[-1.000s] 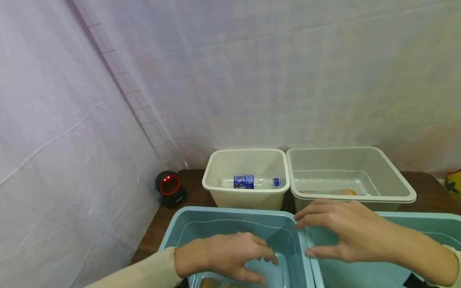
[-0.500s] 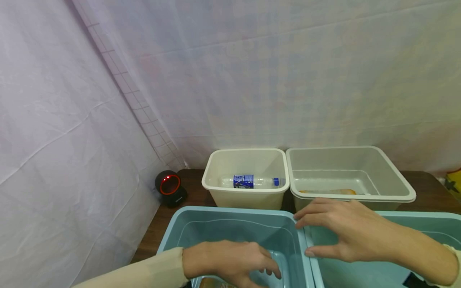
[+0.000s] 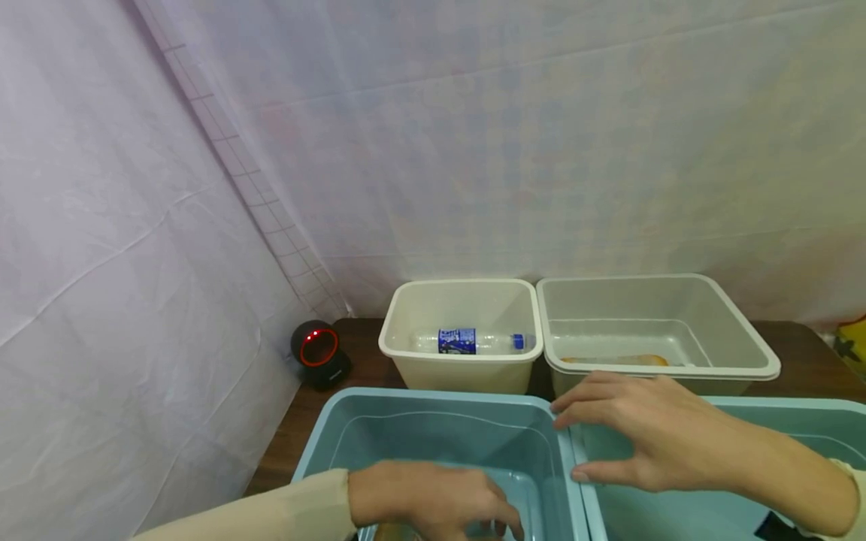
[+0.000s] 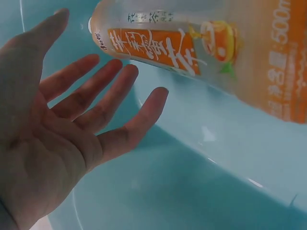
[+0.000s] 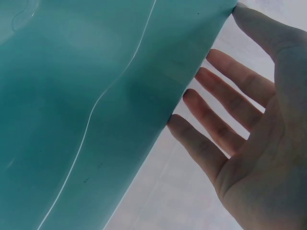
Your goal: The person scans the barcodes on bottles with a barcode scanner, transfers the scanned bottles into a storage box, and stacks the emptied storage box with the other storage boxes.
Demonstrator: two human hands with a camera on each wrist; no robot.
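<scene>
My left hand [image 3: 440, 502] reaches down into the left teal bin [image 3: 433, 396]. In the left wrist view the left hand [image 4: 81, 124] is open with fingers spread, just short of a clear bottle with an orange label [image 4: 192, 48] lying on the bin floor; only a sliver of that bottle [image 3: 392, 532] shows in the head view. My right hand [image 3: 629, 439] is open, with its fingertips on the near-left corner of the right teal bin [image 3: 778, 407]. From the right wrist, the right hand [image 5: 249, 124] has straight fingers against the teal bin wall [image 5: 96, 96].
Behind the teal bins stand a cream bin [image 3: 460, 288] holding a clear water bottle with a blue label [image 3: 467, 340] and a grey bin [image 3: 744, 323] with an orange-brown item [image 3: 622, 361]. A black scanner with a red ring [image 3: 318, 349] sits at the left on the dark table [image 3: 365, 353]. White sheets close off the back and left.
My left hand has sunk lower into the left teal bin and drawn toward me. The right hand has stayed on the bin corner.
</scene>
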